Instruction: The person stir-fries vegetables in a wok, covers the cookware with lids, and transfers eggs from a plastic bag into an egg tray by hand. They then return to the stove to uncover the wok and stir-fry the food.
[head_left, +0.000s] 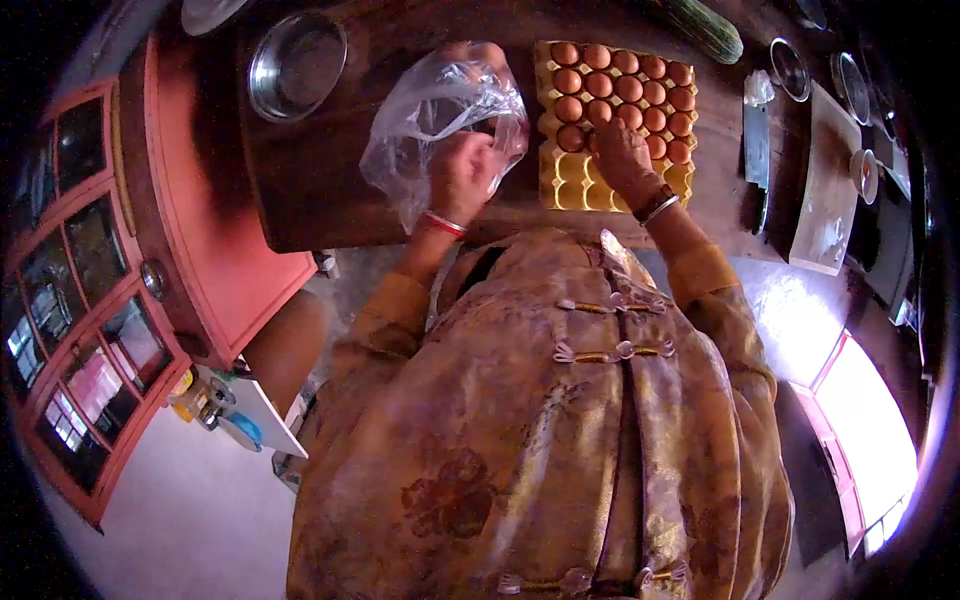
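On the left of the dark wooden surface [330, 200], a metal bowl [262, 82] sits just beyond the clear plastic bag [392, 150]. The bag lies slumped with its long axis running away from the person, rounded brownish shapes showing through its far end. The left hand [465, 175] is at the bag's near right side, fingers apparently curled; blur hides whether they pinch the film.

Just right of the bag, and apart from it, is the egg tray [565, 197], its sides running away from the person, with brown eggs [629, 89] in its far rows. The right hand [622, 160] reaches over the tray's near part, fingers bent down onto the nearest eggs; I cannot tell whether it grips one. Of the two, the right hand is nearer the eggs, and the bag lies to its left. Further right lies a cleaver [756, 140], then a cutting board [825, 190].
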